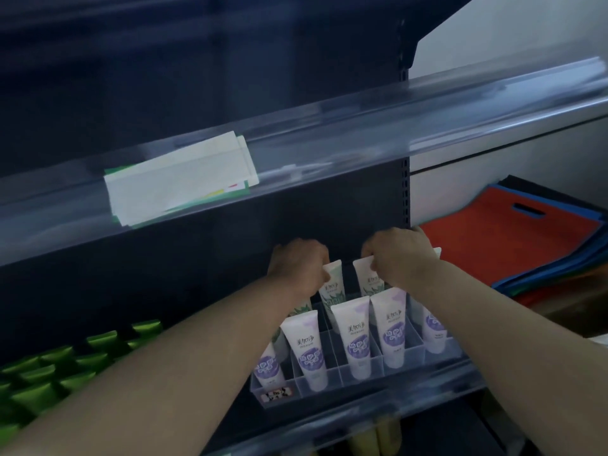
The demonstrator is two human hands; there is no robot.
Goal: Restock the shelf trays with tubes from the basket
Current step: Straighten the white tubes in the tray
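Observation:
A clear plastic tray (pixel 358 373) with dividers stands on the dark shelf, right of middle. Several white tubes with purple prints stand upright in its front row, among them one (pixel 355 337) in the middle. Behind them stand white tubes with green leaf prints. My left hand (pixel 297 263) pinches the top of one green-print tube (pixel 334 286). My right hand (pixel 399 253) pinches the top of a second green-print tube (pixel 370 279) beside it. Both tubes sit in the back row. The basket is out of view.
Rows of green tubes (pixel 52 370) fill the shelf at the lower left. Above runs a clear shelf rail (pixel 362 136) holding a white paper label (pixel 177 179). Stacked red and blue fabric bags (pixel 513 238) lie to the right, beyond the shelf upright.

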